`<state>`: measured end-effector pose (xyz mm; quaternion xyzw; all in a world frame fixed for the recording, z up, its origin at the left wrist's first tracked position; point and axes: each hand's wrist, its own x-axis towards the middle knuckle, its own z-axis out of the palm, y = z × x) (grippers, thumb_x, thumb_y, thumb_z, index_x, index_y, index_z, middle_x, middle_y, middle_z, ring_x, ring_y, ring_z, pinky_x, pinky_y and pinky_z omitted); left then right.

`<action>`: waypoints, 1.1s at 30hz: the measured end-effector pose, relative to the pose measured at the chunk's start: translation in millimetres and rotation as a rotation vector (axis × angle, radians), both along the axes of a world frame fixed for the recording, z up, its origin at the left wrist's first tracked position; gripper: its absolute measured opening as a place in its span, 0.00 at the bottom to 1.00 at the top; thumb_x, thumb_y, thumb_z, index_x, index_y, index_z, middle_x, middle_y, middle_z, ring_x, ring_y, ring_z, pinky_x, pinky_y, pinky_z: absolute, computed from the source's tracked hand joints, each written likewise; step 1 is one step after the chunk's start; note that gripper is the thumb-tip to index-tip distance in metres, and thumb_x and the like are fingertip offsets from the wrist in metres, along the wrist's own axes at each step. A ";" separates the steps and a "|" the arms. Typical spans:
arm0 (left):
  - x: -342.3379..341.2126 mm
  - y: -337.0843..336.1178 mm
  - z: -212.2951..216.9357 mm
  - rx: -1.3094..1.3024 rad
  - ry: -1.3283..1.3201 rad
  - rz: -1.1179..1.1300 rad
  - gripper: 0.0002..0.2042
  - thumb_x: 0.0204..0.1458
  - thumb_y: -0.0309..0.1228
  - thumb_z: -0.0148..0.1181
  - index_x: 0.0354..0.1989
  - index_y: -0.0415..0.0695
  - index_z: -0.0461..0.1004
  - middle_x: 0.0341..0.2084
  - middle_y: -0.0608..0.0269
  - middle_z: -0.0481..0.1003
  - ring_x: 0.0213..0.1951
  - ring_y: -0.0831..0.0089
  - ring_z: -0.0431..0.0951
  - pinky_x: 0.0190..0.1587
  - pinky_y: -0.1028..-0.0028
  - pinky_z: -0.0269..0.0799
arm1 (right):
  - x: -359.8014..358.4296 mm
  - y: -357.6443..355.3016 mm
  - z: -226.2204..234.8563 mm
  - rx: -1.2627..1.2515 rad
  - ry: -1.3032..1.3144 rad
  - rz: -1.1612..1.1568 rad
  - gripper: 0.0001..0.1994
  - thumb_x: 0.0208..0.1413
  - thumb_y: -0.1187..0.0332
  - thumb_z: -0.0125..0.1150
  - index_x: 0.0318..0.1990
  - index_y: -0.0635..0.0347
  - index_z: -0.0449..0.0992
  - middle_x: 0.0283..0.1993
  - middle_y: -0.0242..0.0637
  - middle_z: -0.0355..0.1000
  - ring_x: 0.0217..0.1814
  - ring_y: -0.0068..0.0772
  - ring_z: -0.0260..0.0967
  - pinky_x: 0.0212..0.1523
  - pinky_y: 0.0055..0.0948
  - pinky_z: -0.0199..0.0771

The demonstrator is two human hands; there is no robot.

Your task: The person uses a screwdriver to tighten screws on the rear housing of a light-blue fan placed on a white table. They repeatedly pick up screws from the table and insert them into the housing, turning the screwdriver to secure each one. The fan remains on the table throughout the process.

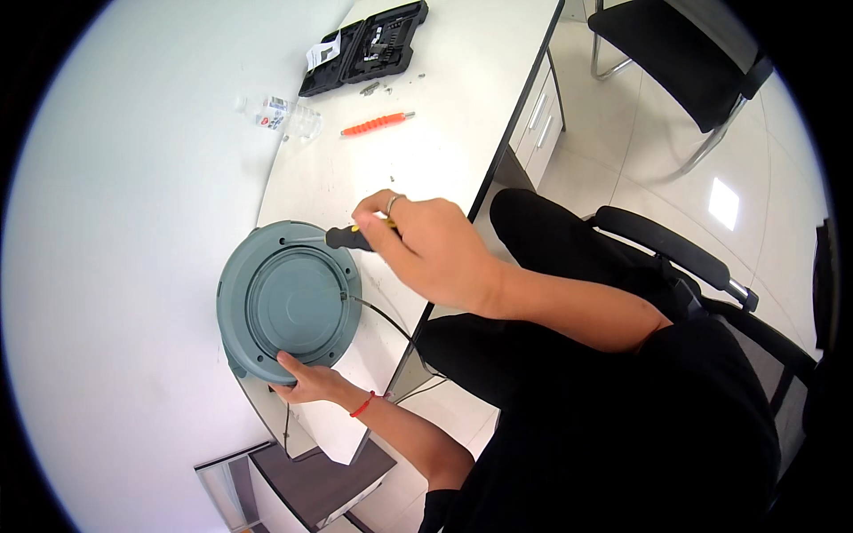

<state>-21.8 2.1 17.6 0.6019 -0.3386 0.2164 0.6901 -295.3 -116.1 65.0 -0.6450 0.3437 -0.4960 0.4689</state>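
Observation:
A round grey-green housing [298, 302] with a recessed centre and several holes around its rim is at the left end of the white table. My left hand [311, 384] grips its near rim, thumb on top and fingers underneath. My right hand [435, 249] is closed on a screwdriver [348, 237] with a black and yellow handle. The screwdriver's shaft points left, its tip at a rim hole on the far side; whether it sits in a screw is too small to tell. A black cable [384, 315] runs from the housing's inside over the table edge.
On the white table [453, 80] lie an orange-handled tool [378, 123], an open black tool case [364, 49] with a paper, and small metal bits [370, 89]. A clear plastic bottle [302, 123] lies by the wall. A black chair [671, 58] stands across the floor.

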 end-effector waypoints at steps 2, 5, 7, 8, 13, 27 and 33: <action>3.2 2.9 -1.9 0.027 0.001 0.028 0.26 0.54 0.41 0.70 0.51 0.29 0.75 0.46 0.51 0.78 0.43 0.66 0.77 0.46 0.67 0.76 | -5.5 11.0 10.5 -0.018 0.141 0.100 0.16 0.64 0.62 0.54 0.48 0.68 0.73 0.22 0.44 0.73 0.23 0.47 0.74 0.28 0.39 0.74; 8.3 5.0 -1.1 0.004 0.019 -0.020 0.26 0.54 0.40 0.70 0.51 0.29 0.74 0.47 0.50 0.77 0.43 0.66 0.77 0.46 0.68 0.76 | -2.2 20.3 5.2 -0.439 0.085 -0.081 0.17 0.59 0.65 0.60 0.50 0.68 0.71 0.28 0.41 0.70 0.27 0.45 0.73 0.30 0.39 0.74; 12.0 6.6 -1.5 0.010 0.019 -0.035 0.26 0.54 0.39 0.70 0.52 0.29 0.74 0.48 0.50 0.77 0.43 0.66 0.77 0.46 0.68 0.76 | -1.1 9.6 3.5 -0.636 0.172 -0.086 0.16 0.56 0.69 0.62 0.49 0.67 0.71 0.30 0.39 0.66 0.29 0.43 0.72 0.31 0.36 0.74; 13.9 7.7 -0.8 0.012 0.018 -0.041 0.26 0.54 0.39 0.70 0.52 0.29 0.74 0.48 0.50 0.77 0.44 0.66 0.77 0.46 0.68 0.76 | -0.6 4.7 1.0 -0.694 0.204 -0.067 0.15 0.58 0.68 0.61 0.49 0.67 0.71 0.30 0.40 0.67 0.28 0.42 0.72 0.30 0.35 0.74; 15.9 4.7 -4.6 0.012 0.028 -0.039 0.27 0.53 0.37 0.71 0.54 0.29 0.73 0.49 0.50 0.76 0.45 0.65 0.78 0.47 0.67 0.77 | -1.6 2.8 -8.3 -0.408 0.305 0.057 0.14 0.63 0.66 0.58 0.53 0.62 0.71 0.33 0.46 0.71 0.26 0.45 0.72 0.30 0.38 0.73; 11.0 6.2 -3.3 0.038 0.038 0.031 0.22 0.53 0.34 0.71 0.48 0.27 0.75 0.44 0.51 0.78 0.41 0.67 0.78 0.44 0.69 0.76 | -5.0 4.3 15.3 -0.670 0.341 0.074 0.13 0.60 0.69 0.62 0.51 0.61 0.76 0.29 0.39 0.69 0.31 0.40 0.72 0.32 0.35 0.73; 0.0 2.4 3.3 0.062 0.048 0.052 0.23 0.51 0.36 0.73 0.47 0.30 0.75 0.42 0.53 0.79 0.41 0.67 0.77 0.46 0.67 0.74 | 4.0 -3.5 4.6 -0.358 0.156 0.082 0.12 0.64 0.66 0.58 0.50 0.62 0.76 0.25 0.44 0.75 0.20 0.41 0.71 0.26 0.34 0.71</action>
